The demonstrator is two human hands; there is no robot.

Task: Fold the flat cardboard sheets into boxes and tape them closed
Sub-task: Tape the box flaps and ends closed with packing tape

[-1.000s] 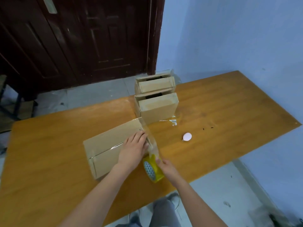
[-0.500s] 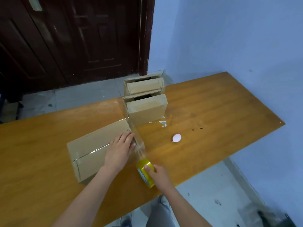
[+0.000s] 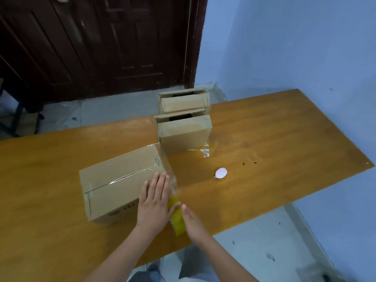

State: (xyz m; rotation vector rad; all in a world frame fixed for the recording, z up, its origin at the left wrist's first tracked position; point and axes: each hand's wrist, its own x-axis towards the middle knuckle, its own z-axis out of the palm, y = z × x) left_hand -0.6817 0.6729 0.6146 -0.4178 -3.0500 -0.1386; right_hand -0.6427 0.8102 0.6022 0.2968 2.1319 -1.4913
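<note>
The step in hand looks to be running clear tape over the right end of the cardboard box point(image 3: 120, 184) that lies on the bench point(image 3: 274, 143), where a taped seam already shows along its top. To do it well, the strip should be kept taut and in line with the box edge while it is drawn down, and the flat hand should smooth it from the top outward so no bubbles or creases are trapped; the cut should come only once the tape has wrapped well past the corner. The left hand point(image 3: 154, 198) lies flat with fingers straight and together on the top of the box near its right edge, pressing down on cardboard and tape. The right hand point(image 3: 190, 219) holds the yellow tape roll point(image 3: 176, 217) just off the near right corner of the box, though blur hides how its fingers wrap it. Two folded boxes point(image 3: 184, 127) stand upright farther back, one behind the other, and a small white round object point(image 3: 221, 172) lies well apart to the right.
</note>
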